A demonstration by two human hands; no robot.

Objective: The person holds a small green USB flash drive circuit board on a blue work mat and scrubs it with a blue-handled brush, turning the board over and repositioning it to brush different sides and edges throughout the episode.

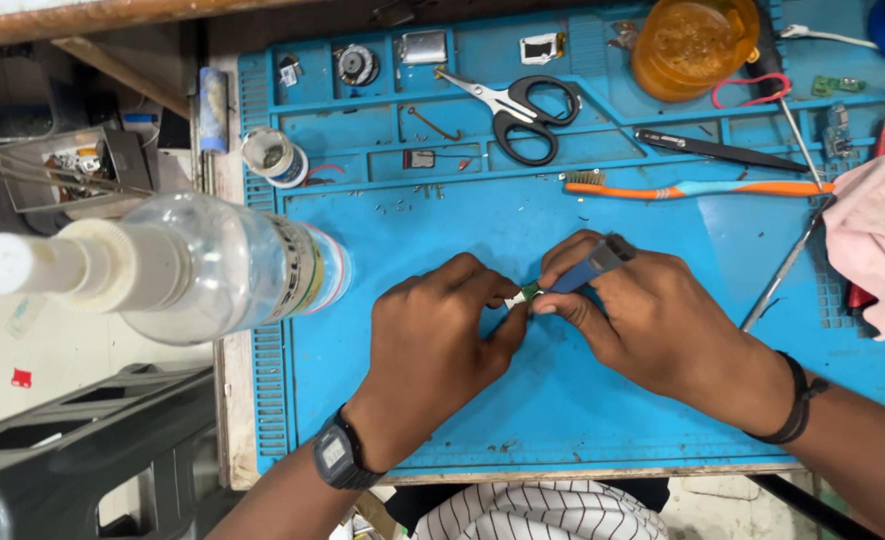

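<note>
The right hand grips a blue-handled tool — tip slanting down-left to a tiny part pinched by the left hand — mid blue mat, on a cluttered surface.

Mat: bright blue; scissors with black handles and silver blades; toothbrush orange and light blue with tan bristles; jar translucent amber; cloth pale pink; wire red. Spray bottle: clear, with white nozzle and a label banded in yellow, black and red; tool in the right hand blue-grey with a black end, small part at its tip green and white. Wristwatch black; wristband black; shirt white with thin dark stripes.
</note>
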